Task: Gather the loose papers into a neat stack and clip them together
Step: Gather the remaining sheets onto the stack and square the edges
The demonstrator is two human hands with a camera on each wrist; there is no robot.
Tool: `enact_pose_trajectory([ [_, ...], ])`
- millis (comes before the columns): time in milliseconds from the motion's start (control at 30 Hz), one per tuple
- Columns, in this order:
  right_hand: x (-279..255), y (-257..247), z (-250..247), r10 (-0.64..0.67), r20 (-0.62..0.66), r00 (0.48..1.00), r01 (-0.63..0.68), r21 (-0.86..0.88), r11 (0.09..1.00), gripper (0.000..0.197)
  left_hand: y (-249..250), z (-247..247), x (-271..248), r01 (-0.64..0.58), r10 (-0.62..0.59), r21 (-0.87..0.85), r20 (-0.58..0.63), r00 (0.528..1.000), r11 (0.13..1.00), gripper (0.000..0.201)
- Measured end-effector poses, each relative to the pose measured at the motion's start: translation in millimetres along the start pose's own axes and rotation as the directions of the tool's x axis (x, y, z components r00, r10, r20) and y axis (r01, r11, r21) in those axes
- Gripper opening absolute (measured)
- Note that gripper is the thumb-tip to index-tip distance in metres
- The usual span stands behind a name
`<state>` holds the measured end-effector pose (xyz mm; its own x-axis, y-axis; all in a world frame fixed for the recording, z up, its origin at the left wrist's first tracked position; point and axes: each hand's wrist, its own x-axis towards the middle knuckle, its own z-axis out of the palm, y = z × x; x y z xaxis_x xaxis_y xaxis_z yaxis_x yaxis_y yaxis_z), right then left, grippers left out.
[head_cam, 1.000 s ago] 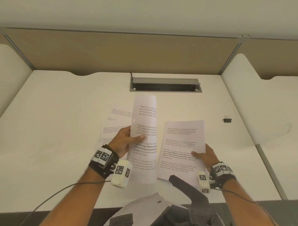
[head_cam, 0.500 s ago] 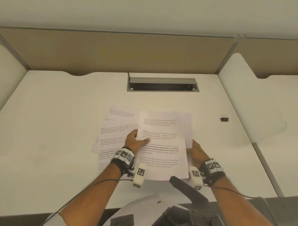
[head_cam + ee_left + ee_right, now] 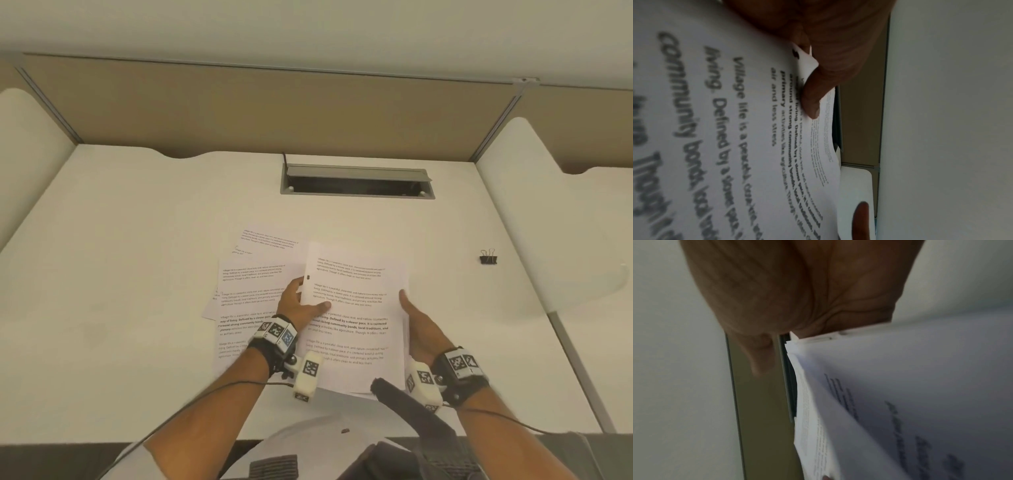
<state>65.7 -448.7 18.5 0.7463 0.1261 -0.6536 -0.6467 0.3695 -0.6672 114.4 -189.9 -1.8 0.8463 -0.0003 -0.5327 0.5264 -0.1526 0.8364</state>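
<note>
Fig.: gathering step, head view, places given w.r.t. the held sheets (image 3: 356,308). Near edge: left hand (image 3: 298,305) w/ thumb clamped on top of the left margin; right hand (image 3: 416,320) at the right margin, thumb on the page, fingers hidden beneath, so its grip looks clamped too. A second ago the left hand's sheet was raised apart from the sheet on the surface (image 3: 137,257); now they overlap as one part-stack. Left of it: loose papers (image 3: 253,284) uncollected. Far right: binder clip (image 3: 488,257), untouched. Judgement: gathering about half done; clipping not begun.
</note>
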Motion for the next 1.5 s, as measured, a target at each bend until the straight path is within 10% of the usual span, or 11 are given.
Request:
enact_pose_trajectory([
  [200,12,7,-6,-0.133,-0.009,0.991,0.129,-0.209,0.970,0.055,-9,-33,6,0.069,-0.065,-0.126,0.038,0.997,0.990,0.061],
  [300,12,4,-6,-0.151,-0.027,0.988,0.142,-0.211,0.967,0.055,-24,-76,11,0.039,-0.018,0.101,-0.202,0.979,0.994,0.052],
  [600,15,6,1,-0.150,-0.069,0.986,0.131,-0.227,0.965,0.059,-65,-115,6,0.260,-0.004,0.579,-0.405,0.914,0.772,0.102],
  [833,20,7,4,-0.142,-0.084,0.986,0.114,-0.275,0.955,0.053,-53,-131,2,0.109,0.043,0.315,-0.441,0.896,0.943,0.110],
  [1067,22,7,-7,-0.160,-0.120,0.980,0.120,-0.290,0.949,0.053,2,-144,-23,-0.107,0.119,0.058,-0.273,0.955,0.993,0.028],
  [1267,22,8,-8,-0.186,-0.104,0.977,0.147,-0.306,0.941,0.051,61,-130,-58,-0.262,0.286,-0.216,0.086,0.954,0.940,0.049],
  [1500,23,8,7,-0.183,-0.049,0.982,0.165,-0.251,0.954,0.052,59,-81,-42,0.004,0.184,-0.507,0.320,0.930,0.862,0.033],
])
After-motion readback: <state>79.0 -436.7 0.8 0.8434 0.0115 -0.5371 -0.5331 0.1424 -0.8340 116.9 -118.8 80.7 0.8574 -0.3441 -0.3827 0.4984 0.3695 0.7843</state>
